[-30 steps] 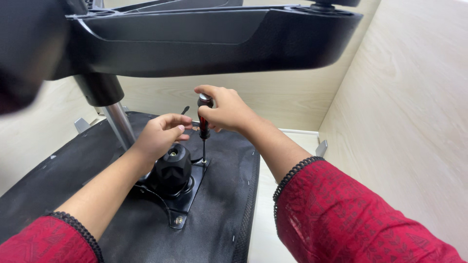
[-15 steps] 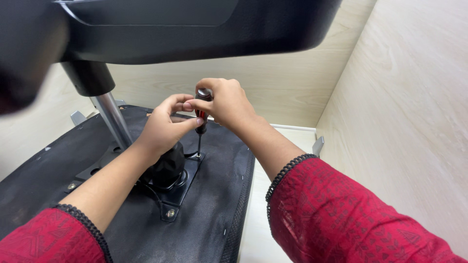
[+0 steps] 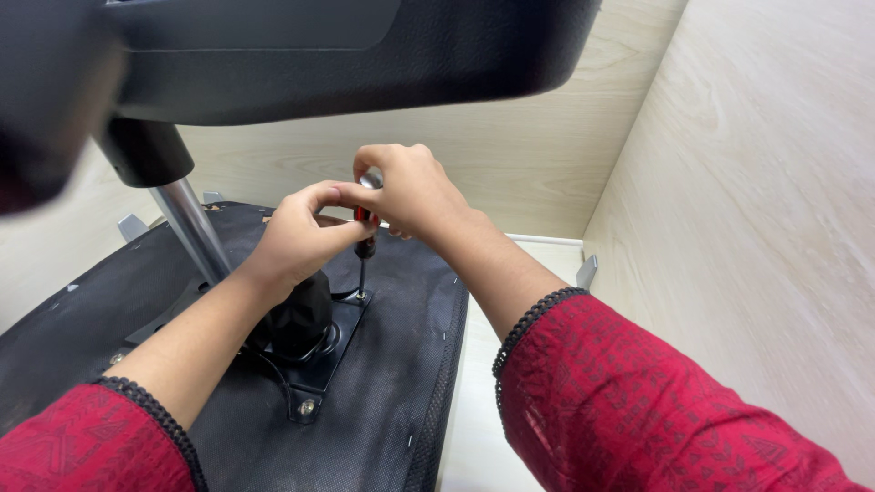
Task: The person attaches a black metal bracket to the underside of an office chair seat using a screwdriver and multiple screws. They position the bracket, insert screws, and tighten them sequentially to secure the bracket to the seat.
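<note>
My right hand grips the top of a screwdriver's handle, which is red and black. The screwdriver stands upright, its tip on a screw at the far corner of a black metal mounting plate. My left hand pinches the handle lower down, fingers wrapped on its side. The plate sits on the black fabric underside of an upturned chair seat. A black mechanism housing rises from the plate just below my left wrist, partly hidden by it.
A shiny metal column slants up from the mechanism to a black chair base that fills the top of the view. Light wood walls close in behind and on the right. A bolt shows at the plate's near corner.
The view has shifted closer and lower, so the black base covers more of the top. Both hands stay on the screwdriver, my left hand now wrapped tighter on the handle.
</note>
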